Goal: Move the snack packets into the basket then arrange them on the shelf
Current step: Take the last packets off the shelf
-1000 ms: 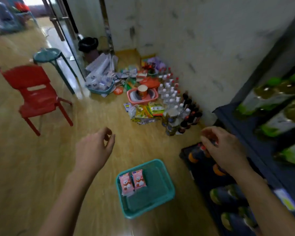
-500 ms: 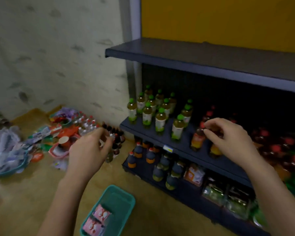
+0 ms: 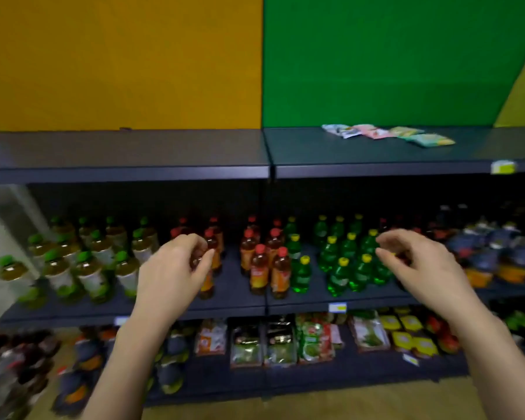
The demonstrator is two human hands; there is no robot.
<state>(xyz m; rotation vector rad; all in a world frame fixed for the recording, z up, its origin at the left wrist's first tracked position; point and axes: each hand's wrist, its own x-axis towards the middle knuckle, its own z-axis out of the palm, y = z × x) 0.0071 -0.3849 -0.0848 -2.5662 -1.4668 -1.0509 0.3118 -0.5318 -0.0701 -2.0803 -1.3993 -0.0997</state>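
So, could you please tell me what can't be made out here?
Head view:
- Packets on the top shelf: too small and blurred to count or read.
- Left hand and right hand: curled fingers blur; any grip unclear.
- Bottles behind the hands: covered.
- Basket: outside the frame.

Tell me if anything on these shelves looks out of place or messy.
The packets on the top shelf lie flat in a loose, overlapping, slanting row, unlike the bottles below, standing upright in ranks. Nothing looks spilled or damaged.
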